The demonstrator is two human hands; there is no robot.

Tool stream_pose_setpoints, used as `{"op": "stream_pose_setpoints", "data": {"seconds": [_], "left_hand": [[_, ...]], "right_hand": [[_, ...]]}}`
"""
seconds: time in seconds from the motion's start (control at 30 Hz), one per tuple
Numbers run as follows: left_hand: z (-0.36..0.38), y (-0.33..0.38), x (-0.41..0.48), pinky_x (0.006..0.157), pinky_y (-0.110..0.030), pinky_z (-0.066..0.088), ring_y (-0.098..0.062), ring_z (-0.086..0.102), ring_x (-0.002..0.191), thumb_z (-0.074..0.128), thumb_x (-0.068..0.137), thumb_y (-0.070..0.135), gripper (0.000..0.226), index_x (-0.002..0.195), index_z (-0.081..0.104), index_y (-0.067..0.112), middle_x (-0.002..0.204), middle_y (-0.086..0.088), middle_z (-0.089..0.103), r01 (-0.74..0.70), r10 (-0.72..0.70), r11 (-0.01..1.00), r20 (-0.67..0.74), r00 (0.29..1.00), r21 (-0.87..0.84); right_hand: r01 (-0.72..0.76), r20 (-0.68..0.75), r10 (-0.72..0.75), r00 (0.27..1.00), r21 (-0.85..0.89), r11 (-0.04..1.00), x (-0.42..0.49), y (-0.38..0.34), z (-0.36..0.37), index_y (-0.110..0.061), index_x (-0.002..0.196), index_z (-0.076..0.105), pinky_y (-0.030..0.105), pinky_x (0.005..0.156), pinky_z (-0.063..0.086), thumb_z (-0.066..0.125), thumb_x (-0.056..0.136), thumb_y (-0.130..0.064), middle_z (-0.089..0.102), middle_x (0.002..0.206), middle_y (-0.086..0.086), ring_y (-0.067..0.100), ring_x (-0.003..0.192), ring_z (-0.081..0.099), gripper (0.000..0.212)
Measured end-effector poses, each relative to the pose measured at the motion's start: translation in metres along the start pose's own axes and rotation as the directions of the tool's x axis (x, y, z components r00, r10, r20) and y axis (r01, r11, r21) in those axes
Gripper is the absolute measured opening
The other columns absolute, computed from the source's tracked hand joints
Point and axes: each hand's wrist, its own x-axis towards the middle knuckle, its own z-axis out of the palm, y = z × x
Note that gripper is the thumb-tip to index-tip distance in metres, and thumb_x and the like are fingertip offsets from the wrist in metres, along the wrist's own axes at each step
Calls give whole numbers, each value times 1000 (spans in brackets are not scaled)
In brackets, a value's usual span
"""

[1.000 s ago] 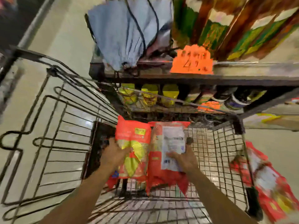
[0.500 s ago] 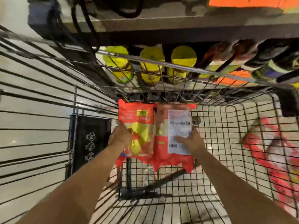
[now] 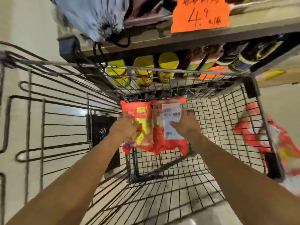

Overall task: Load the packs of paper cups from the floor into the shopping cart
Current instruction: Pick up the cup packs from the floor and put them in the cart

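Observation:
Two red packs of paper cups sit side by side at the far end of the wire shopping cart (image 3: 211, 181). My left hand (image 3: 121, 129) grips the left pack (image 3: 142, 116), which shows yellow cups on its front. My right hand (image 3: 186, 125) lies on the right pack (image 3: 168, 143), fingers spread over its white label. Both packs rest low against the cart's front wall. More red packs (image 3: 279, 143) lie on the floor outside the cart's right side, blurred.
A shop shelf (image 3: 243, 30) with an orange price sign (image 3: 201, 13) stands just beyond the cart. Yellow-lidded jars (image 3: 143, 70) and dark bottles (image 3: 253, 56) fill the shelf below. A pale blue drawstring bag (image 3: 94, 17) hangs at upper left. The cart's folded child seat (image 3: 48, 127) is left.
Both hands have pushed the two packs lower and further toward the cart's front wall. My view has dipped into the cart and then lifted again.

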Motion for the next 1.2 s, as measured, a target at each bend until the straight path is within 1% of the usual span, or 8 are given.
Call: {"op": "stream_pose_setpoints", "data": {"seconds": [0.13,0.3,0.37,0.43,0.57,0.8,0.97,1.2], "left_hand": [[-91,56,-103,97,-52,51,-40,57,121,50,94,54,64,140,45,10,133,-19,58,-221,269,940,-170,948,260],[-148,154,-222,100,-47,49,-38,54,127,56,95,50,66,146,44,9,141,-17,56,-431,601,748,-240,762,504],[-153,199,-264,102,-48,50,-37,55,128,58,93,53,71,147,47,8,143,-18,57,-484,737,610,-223,639,628],[-152,247,-309,107,-51,46,-38,53,133,60,91,54,75,148,47,7,149,-20,53,-528,831,496,-200,519,689],[-120,338,-396,110,-50,41,-36,48,138,57,93,57,76,152,41,11,156,-15,46,-559,931,339,-184,316,757],[5,463,-522,102,-49,46,-38,56,125,38,84,60,81,142,51,6,138,-19,59,-620,995,83,-27,99,780],[90,514,-568,91,-48,51,-40,61,116,63,79,58,73,131,57,6,130,-18,64,-623,994,-51,100,44,781],[136,558,-565,100,-45,44,-33,53,126,55,85,64,72,139,49,17,139,-8,57,-598,985,-63,147,92,799]], "right_hand": [[179,-156,-193,969,-98,979,-84,-11,-83,-14,155,26,46,111,38,49,91,-65,42,153,13,33,139,39,84],[179,-431,-242,869,-182,967,-214,29,-180,-15,148,44,50,108,38,32,83,-69,52,145,17,36,135,45,85],[128,-512,-176,841,-127,984,-262,60,-208,-14,149,43,51,110,36,23,77,-70,48,148,19,36,136,44,94],[42,-568,-82,819,-83,996,-307,98,-227,-18,152,38,51,113,32,28,78,-70,42,154,18,35,141,39,91],[-98,-692,94,716,35,995,-382,198,-243,-19,146,45,51,108,38,33,78,-73,52,145,16,34,134,47,88],[-233,-730,331,598,237,943,-494,380,-214,-17,142,50,49,100,42,36,76,-72,56,139,14,35,126,52,87],[-322,-687,435,582,297,899,-535,473,-187,-14,144,47,47,101,40,45,79,-67,56,138,16,36,126,52,84],[-321,-628,428,649,284,903,-525,534,-189,-19,155,27,47,113,28,41,92,-66,35,158,13,34,143,33,79]]}}
